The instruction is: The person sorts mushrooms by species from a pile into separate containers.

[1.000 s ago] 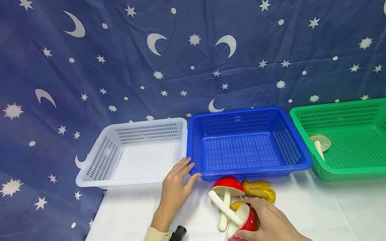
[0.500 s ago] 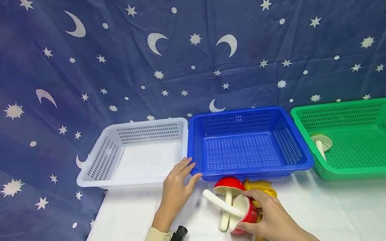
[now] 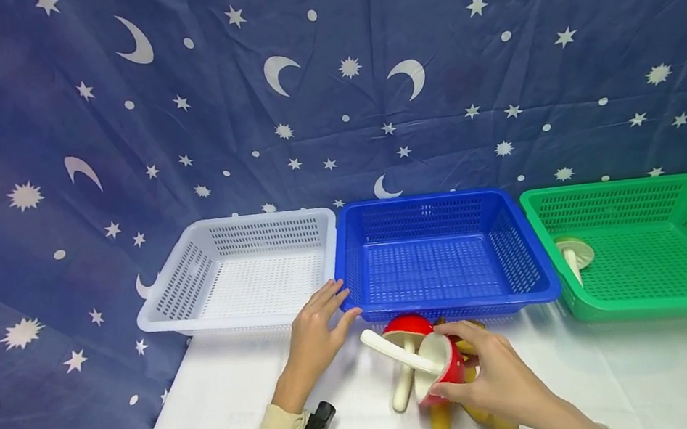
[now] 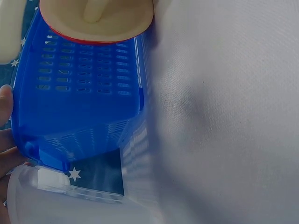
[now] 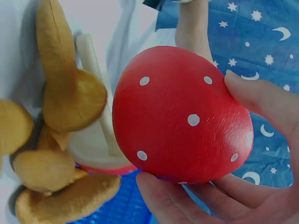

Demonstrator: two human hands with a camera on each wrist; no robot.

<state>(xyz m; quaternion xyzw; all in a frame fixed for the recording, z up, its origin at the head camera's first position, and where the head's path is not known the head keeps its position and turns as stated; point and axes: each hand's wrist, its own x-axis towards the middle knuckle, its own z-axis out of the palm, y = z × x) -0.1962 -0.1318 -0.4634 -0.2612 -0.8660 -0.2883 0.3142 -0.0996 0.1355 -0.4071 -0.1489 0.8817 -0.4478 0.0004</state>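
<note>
A red toy mushroom (image 3: 440, 366) with white dots is being lifted off the white tablecloth (image 3: 227, 421) by the right hand (image 3: 499, 383), whose fingers and thumb are curled round the cap; compared with a second ago it is being held higher and tilted, its pale stem pointing left, and the yellow-brown mushroom pieces (image 3: 442, 424) beneath are being uncovered. A second red mushroom (image 3: 402, 331) is being left lying just in front of the blue basket (image 3: 448, 302). The left hand (image 3: 314, 336) is being kept unmoved, fingers straight, touching the basket's near-left corner beside the white basket (image 3: 246, 320). A pale mushroom (image 3: 572, 257) is lying in the green basket (image 3: 660, 305). No writing or brand can be read.
</note>
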